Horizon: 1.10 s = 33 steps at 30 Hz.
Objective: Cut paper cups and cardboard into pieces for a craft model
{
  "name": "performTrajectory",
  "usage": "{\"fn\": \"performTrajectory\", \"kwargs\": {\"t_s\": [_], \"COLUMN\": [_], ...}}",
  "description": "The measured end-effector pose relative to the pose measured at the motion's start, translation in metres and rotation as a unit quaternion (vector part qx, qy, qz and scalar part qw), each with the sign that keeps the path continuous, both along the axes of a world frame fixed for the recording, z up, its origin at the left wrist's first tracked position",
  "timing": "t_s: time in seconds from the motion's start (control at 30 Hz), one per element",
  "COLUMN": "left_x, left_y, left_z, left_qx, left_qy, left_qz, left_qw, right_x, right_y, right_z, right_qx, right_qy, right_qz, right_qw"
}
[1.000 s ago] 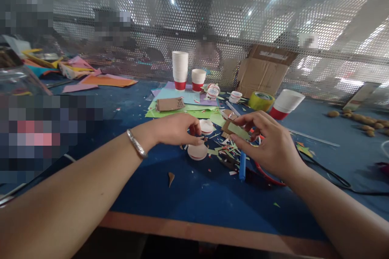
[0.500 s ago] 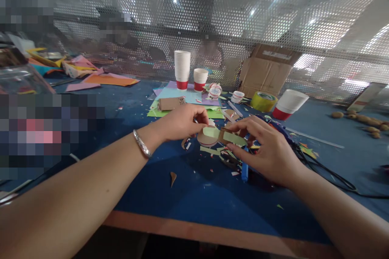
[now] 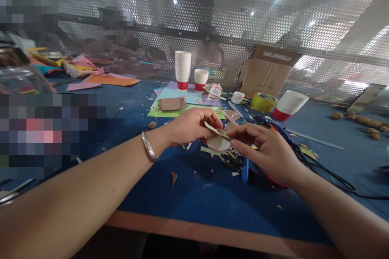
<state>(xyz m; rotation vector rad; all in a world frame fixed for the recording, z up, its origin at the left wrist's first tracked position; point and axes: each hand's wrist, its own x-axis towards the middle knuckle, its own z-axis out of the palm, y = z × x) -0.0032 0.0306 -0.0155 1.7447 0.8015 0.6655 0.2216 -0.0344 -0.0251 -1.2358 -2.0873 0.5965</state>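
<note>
My left hand (image 3: 194,126), with a silver bangle at the wrist, is closed with its fingertips on a pale green paper piece (image 3: 211,128). Thumb and fingers of my right hand (image 3: 266,147) pinch a small brown cardboard piece (image 3: 225,134), whose end meets the green paper. Just below both lies a round whitish disc (image 3: 219,144) with a reddish rim; whether a hand also supports it, I cannot tell. A blue stick-like tool (image 3: 245,170) rests on the table under my right hand. Paper scraps (image 3: 209,151) are scattered around the disc.
Stacked paper cups (image 3: 182,71) and a cardboard stack (image 3: 172,104) stand on coloured sheets (image 3: 152,111). Yellow tape (image 3: 263,102), a tilted cup stack (image 3: 290,106) and a black cable (image 3: 328,174) are to the right. A cardboard box (image 3: 266,71) leans at the back.
My left hand has shifted right, towards my right hand. The green paper is now tilted up, and the cardboard piece has come against it above the disc.
</note>
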Motion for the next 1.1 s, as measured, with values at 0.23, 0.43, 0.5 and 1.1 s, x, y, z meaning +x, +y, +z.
{"fn": "performTrajectory", "kwargs": {"t_s": [0.23,0.43,0.5,1.1], "left_x": [0.0,-0.002,-0.001,-0.003], "left_y": [0.0,-0.003,-0.004,-0.024], "left_z": [-0.004,0.0,0.0,0.013], "left_qx": [-0.101,-0.185,-0.187,-0.2], "left_qy": [-0.053,-0.094,-0.108,-0.152], "left_qz": [-0.051,-0.052,-0.059,-0.153], "left_qw": [0.992,0.977,0.975,0.956], "right_x": [0.0,-0.001,-0.002,-0.001], "right_y": [0.003,0.001,0.001,0.0], "right_z": [0.001,0.002,0.004,0.012], "right_qx": [0.013,-0.034,-0.033,-0.026], "right_qy": [-0.017,0.045,0.048,0.1], "right_qz": [-0.026,-0.03,-0.028,-0.044], "right_qw": [0.999,0.998,0.998,0.994]}}
